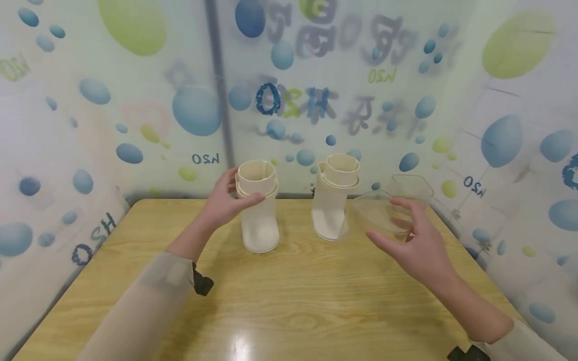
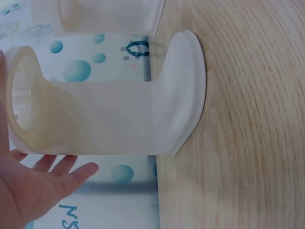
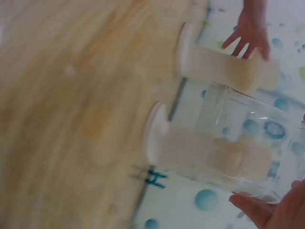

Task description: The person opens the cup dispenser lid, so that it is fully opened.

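Two cream plastic stands, each with a round collar on top and a curved foot, stand upright near the table's back edge. My left hand (image 1: 226, 200) holds the left stand (image 1: 261, 228) by its collar, thumb across the front and fingers behind. A clear, see-through container (image 1: 375, 206) is tilted in my right hand (image 1: 422, 245), gripped between thumb and fingers. It hangs just right of the right stand (image 1: 328, 215). In the right wrist view the container (image 3: 217, 112) overlaps that stand, whose body shows through the clear wall.
The wooden table (image 1: 289, 301) reaches back to a pale curtain (image 1: 289, 65) printed with blue and green drops. More of this printed material encloses the left and right sides. Dark straps are worn on both wrists.
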Available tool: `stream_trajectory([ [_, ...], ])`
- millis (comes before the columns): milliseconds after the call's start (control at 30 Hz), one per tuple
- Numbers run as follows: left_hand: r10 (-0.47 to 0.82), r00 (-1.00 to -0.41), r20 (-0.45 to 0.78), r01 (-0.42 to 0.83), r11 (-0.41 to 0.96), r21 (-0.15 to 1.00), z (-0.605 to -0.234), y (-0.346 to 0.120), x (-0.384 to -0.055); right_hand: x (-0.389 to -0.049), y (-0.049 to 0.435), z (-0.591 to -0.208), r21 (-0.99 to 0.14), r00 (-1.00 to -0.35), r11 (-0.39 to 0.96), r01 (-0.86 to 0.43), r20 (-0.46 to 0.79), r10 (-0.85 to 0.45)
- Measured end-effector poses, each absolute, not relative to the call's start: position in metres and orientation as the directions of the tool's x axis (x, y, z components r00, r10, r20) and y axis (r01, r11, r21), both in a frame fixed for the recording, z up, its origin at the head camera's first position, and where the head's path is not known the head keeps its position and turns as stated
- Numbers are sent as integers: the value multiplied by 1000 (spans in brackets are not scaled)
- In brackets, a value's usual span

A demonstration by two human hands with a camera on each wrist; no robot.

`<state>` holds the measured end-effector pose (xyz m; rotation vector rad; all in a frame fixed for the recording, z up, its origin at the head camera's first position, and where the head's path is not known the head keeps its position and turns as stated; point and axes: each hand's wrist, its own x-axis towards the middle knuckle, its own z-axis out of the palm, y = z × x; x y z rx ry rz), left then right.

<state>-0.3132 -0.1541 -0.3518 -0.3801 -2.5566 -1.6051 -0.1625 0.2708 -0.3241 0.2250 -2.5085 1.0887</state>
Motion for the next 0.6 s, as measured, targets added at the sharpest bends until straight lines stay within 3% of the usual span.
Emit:
stream_trajectory([
  [233,175,-972,156,214,389,896,-353,-153,-310,-177,310,-359,-652,-953,746,-135,291,82],
  [600,192,-968,159,221,368,903,-353,-156,-311,-196,366,-383,-605,-939,796,36,251,233],
])
